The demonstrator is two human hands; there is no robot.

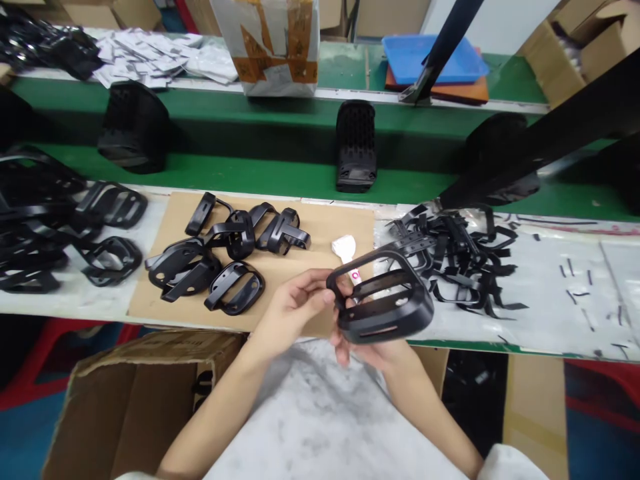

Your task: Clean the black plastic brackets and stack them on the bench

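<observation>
Beneath the white worktop [540, 287], leftmost, stands an open cardboard box [105, 420]. Loose frames [183, 267] lie on a cardboard sheet [285, 267]; a green ledge [250, 180] runs behind. The left hand [295, 300] clamps its fingers on a black slotted frame [383, 283], held above the worktop's near edge; the right hand [370, 350], partly hidden, grips it underneath. Black strips [460, 257] heap farther right.

Most of the right hand [373, 350] was tucked behind this black plastic frame with rounded corners [385, 320], which also covered part of a white, paddle-ended tool [344, 248]. Far left of the frame, a heap of black plastic parts [40, 187] got cut off; far right, skinny black scraps [590, 277] were too tiny to identify.
</observation>
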